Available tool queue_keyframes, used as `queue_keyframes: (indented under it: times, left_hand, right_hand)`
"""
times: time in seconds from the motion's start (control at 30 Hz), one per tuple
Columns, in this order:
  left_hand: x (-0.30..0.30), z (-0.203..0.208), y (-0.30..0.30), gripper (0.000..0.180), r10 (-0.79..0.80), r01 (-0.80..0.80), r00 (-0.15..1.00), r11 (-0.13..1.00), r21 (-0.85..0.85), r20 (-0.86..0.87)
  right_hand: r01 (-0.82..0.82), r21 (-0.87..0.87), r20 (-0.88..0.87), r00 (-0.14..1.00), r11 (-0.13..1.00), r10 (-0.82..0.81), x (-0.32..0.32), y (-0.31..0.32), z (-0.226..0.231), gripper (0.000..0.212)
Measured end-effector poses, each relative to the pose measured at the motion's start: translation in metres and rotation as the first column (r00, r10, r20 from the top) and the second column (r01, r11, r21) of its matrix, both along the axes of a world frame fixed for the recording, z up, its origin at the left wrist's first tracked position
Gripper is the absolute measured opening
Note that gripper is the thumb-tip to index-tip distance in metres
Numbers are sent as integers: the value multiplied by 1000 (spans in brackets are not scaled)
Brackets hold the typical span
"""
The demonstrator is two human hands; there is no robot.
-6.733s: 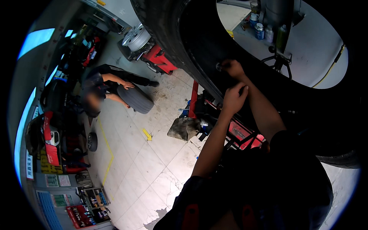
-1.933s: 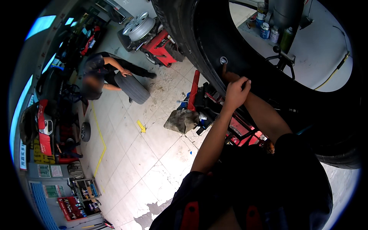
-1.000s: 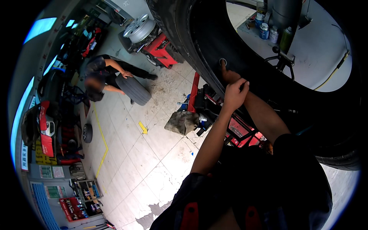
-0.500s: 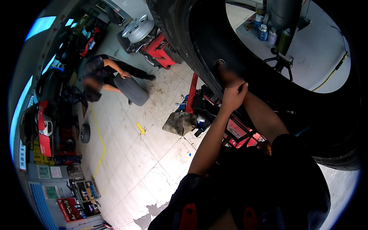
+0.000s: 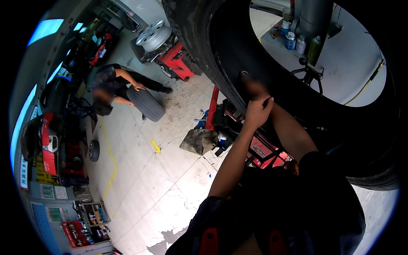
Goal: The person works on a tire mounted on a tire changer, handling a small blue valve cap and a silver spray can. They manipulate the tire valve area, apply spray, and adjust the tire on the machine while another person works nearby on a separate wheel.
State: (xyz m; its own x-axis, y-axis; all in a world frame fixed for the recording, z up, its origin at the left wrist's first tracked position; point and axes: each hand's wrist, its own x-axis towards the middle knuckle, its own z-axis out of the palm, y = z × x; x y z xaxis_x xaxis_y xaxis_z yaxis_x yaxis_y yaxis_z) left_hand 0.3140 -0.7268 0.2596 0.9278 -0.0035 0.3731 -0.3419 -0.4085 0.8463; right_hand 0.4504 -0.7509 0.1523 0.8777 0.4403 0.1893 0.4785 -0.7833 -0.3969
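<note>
A large black tyre [image 5: 199, 46] stands upright before me, its opening turned toward me. Both my hands reach into its lower inside wall. My left hand [image 5: 258, 112] is closed, its fingers curled close to my right wrist; what they grip, if anything, is hidden. My right hand [image 5: 256, 88] lies deeper against the dark inner wall, and its fingers are too blurred to read. Just beyond them shows a small shiny ring-like bit [image 5: 243, 73], too small to name.
Through the tyre's opening stand several cans [image 5: 290, 41] beside a dark post [image 5: 313, 21]. Below my hands is a red-and-black machine frame [image 5: 265, 151]. Left, a person [image 5: 111, 83] bends over another tyre [image 5: 146, 105]. A silver wheel rim [image 5: 154, 36] rests on a red machine [image 5: 176, 59].
The view has shifted slightly. Both hands stay inside the tyre, with only a small movement. The other person still leans on the second tyre.
</note>
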Motion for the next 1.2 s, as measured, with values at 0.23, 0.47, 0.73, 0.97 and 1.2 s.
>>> queue_keyframes:
  times: [0.23, 0.47, 0.73, 0.97, 1.2]
  left_hand:
    - [-5, -12, 9, 16, 47, -47, 999, 999, -2, 18]
    - [2, -4, -3, 15, -11, 11, 998, 1000, -1, 54]
    - [3, -10, -1, 14, -11, 11, 1000, 1000, -1, 27]
    - [0, -6, 1, 14, -17, 17, 999, 1000, 0, 32]
    - [2, -13, 4, 12, -19, 19, 1000, 1000, 4, -8]
  right_hand:
    - [-132, 116, -69, 988, 984, 141, -21, -7, -9, 65]
    - [-384, 549, 151, 919, 743, 364, 29, -29, -77, 61]
    - [-314, 380, 190, 947, 870, 259, 4, -33, -39, 55]
    - [4, 257, -59, 998, 967, 12, -17, -39, 9, 48]
    - [55, 115, -222, 975, 992, -28, -20, -32, 28, 49]
